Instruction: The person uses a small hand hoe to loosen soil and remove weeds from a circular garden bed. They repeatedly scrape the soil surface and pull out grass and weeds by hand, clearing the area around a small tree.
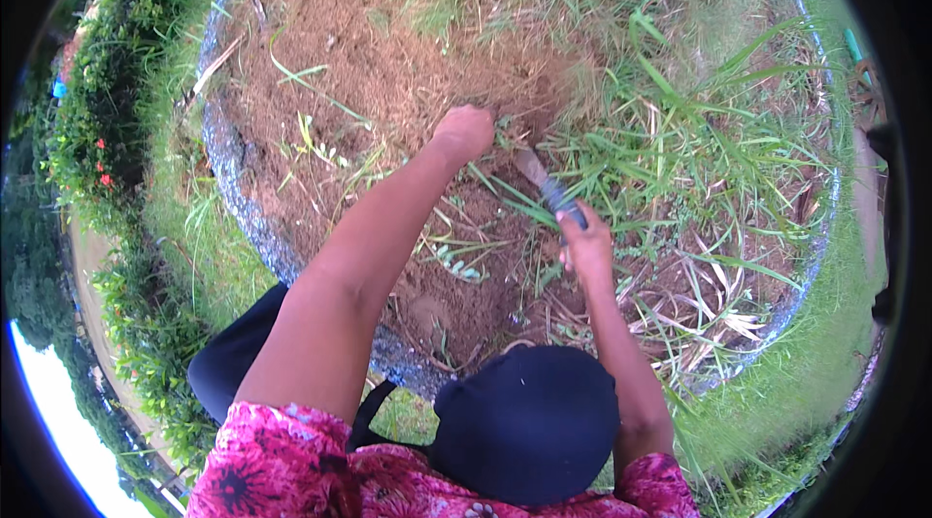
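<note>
My right hand (588, 245) grips the dark, wrapped-looking handle of a short-bladed knife-like hand tool (534, 168). Its flat, soil-dulled blade points up and left, and the tip is lost among soil and grass. Just left of that tip, my left hand (466, 130) is curled into a fist, low over the ground at the edge of the dry grass (520, 63). Its fingers face away from me, so whether they hold any stems is hidden. Loose brown soil (386, 45) surrounds the left hand. Long green grass blades (655, 146) lie right of the tool.
A curved, rough stone-like border (244, 208) rings the planting bed. Pulled, pale dry stalks (717, 299) lie at the right, and small leafy sprigs (459, 263) lie on the soil nearer me. A hedge with red flowers (109, 146) stands beyond the left border.
</note>
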`<state>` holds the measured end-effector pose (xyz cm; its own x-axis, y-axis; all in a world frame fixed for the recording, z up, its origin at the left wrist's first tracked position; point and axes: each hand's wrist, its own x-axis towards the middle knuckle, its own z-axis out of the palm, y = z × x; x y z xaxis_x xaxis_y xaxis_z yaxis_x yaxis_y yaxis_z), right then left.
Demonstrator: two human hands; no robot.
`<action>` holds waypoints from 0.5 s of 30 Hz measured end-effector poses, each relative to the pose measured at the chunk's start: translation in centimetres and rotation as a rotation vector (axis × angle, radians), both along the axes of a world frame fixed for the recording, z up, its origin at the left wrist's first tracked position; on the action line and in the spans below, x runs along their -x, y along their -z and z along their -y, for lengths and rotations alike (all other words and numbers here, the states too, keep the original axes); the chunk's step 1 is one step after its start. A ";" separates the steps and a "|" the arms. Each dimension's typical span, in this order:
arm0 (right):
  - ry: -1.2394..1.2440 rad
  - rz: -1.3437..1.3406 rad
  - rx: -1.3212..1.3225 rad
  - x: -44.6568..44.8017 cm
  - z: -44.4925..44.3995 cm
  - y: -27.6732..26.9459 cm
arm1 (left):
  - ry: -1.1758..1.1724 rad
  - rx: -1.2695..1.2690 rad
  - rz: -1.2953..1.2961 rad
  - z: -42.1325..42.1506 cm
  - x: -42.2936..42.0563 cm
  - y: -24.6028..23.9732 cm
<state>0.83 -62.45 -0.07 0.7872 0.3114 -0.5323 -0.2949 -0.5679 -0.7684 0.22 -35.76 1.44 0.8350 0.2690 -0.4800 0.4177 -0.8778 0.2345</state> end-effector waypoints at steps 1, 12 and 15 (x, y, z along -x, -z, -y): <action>-0.106 0.238 0.086 0.6 0.9 -0.1 | -0.009 -0.039 -0.012 -1.0 -0.2 -0.3; 0.316 -0.262 -0.067 1.7 15.3 -11.1 | 0.113 -0.084 0.027 -4.7 1.6 0.3; 0.454 -0.462 -0.225 1.9 11.3 -12.3 | 0.094 -0.066 -0.014 -4.5 1.5 -0.3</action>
<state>-1.09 -73.78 12.20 0.5737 0.1464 -0.8059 -0.7921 -0.1512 -0.5914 -1.24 -31.27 1.74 0.8514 0.2208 -0.4758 0.3352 -0.9267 0.1698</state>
